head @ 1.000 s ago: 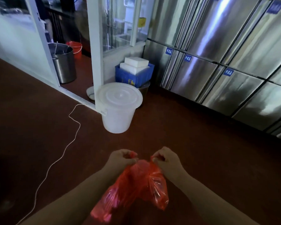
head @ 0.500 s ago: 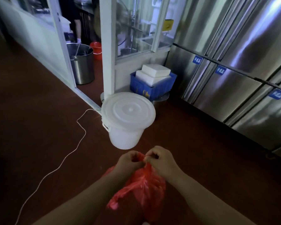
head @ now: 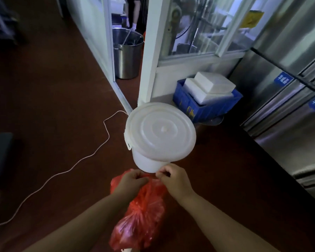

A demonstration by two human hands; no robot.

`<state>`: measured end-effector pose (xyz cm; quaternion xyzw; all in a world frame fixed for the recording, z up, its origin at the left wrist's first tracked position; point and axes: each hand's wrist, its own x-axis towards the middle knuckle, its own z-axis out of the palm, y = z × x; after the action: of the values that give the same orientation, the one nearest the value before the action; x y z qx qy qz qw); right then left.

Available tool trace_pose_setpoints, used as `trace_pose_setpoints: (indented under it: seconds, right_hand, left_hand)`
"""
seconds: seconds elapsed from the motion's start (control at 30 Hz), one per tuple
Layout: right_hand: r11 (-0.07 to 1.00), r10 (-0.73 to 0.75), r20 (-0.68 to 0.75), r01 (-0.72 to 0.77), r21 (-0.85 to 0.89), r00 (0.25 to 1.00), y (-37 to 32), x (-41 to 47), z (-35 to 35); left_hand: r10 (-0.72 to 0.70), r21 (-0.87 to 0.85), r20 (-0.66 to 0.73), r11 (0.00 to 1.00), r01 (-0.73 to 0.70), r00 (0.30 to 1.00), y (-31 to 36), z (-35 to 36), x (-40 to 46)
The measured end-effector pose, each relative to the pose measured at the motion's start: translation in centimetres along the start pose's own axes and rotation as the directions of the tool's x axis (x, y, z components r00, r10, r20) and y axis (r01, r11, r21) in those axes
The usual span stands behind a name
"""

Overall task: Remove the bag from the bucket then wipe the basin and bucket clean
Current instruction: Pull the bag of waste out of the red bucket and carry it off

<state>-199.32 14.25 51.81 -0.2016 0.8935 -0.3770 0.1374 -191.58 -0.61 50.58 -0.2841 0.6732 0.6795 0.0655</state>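
Note:
A red plastic bag [head: 144, 213] hangs in front of me above the brown floor. My left hand [head: 130, 181] grips the bag's top on the left. My right hand [head: 175, 179] pinches the top on the right, close beside the left. Just beyond my hands stands a white plastic bucket [head: 144, 160] with its white lid [head: 160, 130] on. No basin is in view.
A blue crate [head: 202, 108] holding white foam boxes sits behind the bucket. A steel pot [head: 127, 55] stands in the doorway, with a person's legs behind it. Steel fridge doors [head: 287, 113] line the right. A white cord [head: 65, 171] snakes across the floor at left.
I have come closer to the white bucket, which now sits right beyond my hands. My two hands have drawn together at the bag's top, and the bag hangs more bunched.

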Motion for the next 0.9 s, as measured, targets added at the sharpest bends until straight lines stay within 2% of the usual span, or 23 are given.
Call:
trace_pose_setpoints:
  seconds: [0.17,0.4,0.6,0.73,0.9]
  right_hand:
    - [0.988,0.149,0.008,-0.148,-0.042,0.989,5.9,7.3,0.2]
    - [0.963,0.238,0.169,-0.209,-0.173,0.957,14.4,17.0,5.2]
    - [0.908,0.147,0.203,-0.051,-0.416,0.968,20.9,23.6,11.6]
    - [0.778,0.069,0.261,0.112,-0.618,0.963,24.0,25.5,14.6]
    - [0.681,-0.006,0.232,0.174,-0.712,0.973,26.0,25.7,16.0]
  left_hand:
    - [-0.155,-0.020,-0.073,0.988,0.154,0.985,-3.6,-0.2,7.1]
    - [-0.287,-0.059,-0.228,0.958,0.281,0.930,-10.2,-1.1,14.8]
    - [-0.366,-0.171,-0.343,0.930,0.325,0.865,-14.8,-1.6,20.4]
    - [-0.373,-0.197,-0.394,0.927,0.320,0.840,-17.3,-0.8,22.5]
    - [-0.399,-0.215,-0.417,0.916,0.338,0.817,-18.6,0.6,24.0]
